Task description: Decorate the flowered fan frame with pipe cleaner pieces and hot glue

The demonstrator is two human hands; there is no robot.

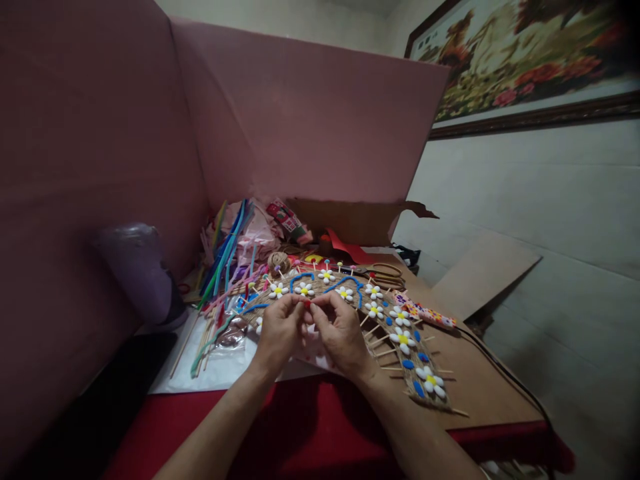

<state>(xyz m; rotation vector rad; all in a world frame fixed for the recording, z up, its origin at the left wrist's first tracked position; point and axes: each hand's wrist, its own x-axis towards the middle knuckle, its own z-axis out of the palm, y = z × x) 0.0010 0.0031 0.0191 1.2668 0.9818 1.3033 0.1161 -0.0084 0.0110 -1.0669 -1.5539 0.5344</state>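
My left hand [281, 331] and my right hand [341, 335] meet at the fingertips, both pinching a small red piece [307, 304]. Its kind is too small to make out. Just beyond and to the right of them lies a twine-wrapped arch [365, 293] with thin sticks poking out along its edges. White flowers [403, 339] with yellow centres, blue ovals [419, 388] and blue fuzzy strips [345, 283] decorate it. Coloured beads or balls tip several of the outer sticks. My hands hide part of the arch and a pale pink sheet [319, 355] below.
Pipe cleaners [227, 257] and wooden sticks [187, 347] lie at left, near a ball of twine [279, 263]. Scissors [387, 275] rest behind the arch. A flower-patterned tool [425, 312] with a black cord lies on the cardboard [493, 373] at right. A purple plastic-wrapped bundle [143, 277] stands far left.
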